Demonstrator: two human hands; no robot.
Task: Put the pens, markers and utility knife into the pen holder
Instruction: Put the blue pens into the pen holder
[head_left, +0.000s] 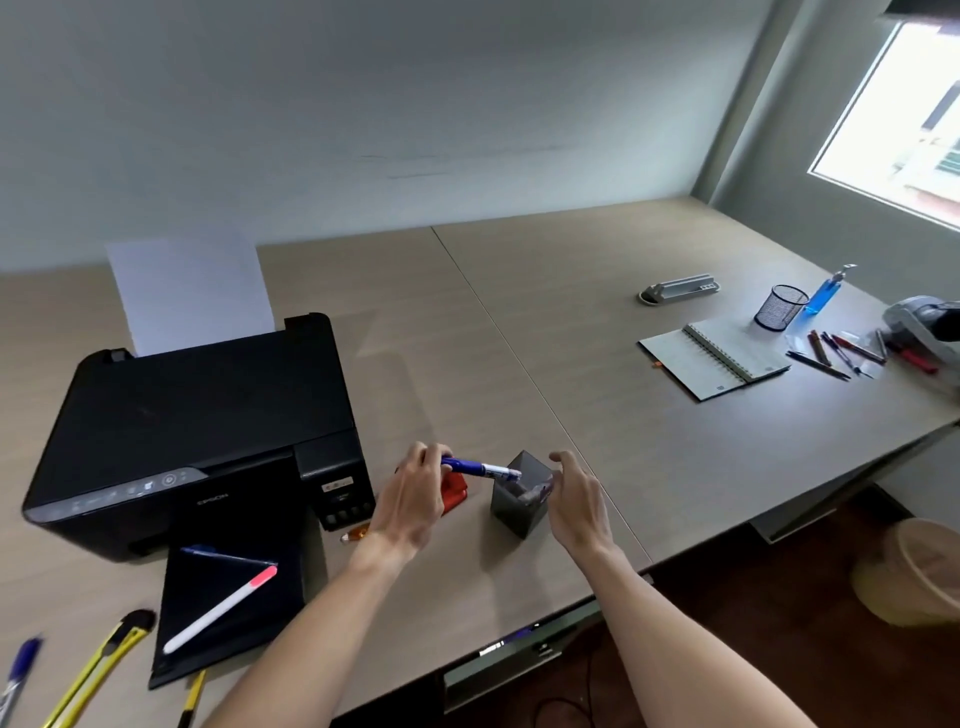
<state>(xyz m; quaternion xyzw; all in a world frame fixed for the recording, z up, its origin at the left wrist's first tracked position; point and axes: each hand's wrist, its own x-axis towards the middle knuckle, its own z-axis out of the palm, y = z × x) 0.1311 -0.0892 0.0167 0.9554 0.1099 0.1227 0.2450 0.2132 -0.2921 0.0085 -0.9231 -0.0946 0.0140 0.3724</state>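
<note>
My left hand grips a blue marker, its white tip pointing right over the mouth of the dark square pen holder. My right hand cups the holder's right side with fingers apart; something pale lies inside the holder. On the black notebook lie a white marker with a pink cap and a blue pen. A yellow utility knife lies at the lower left. Beside it are a blue pen and a yellow pen.
A black printer with paper stands left. A red object and a small orange item lie behind my left hand. Far right are a mesh cup, spiral notebook, several pens and a blue bottle.
</note>
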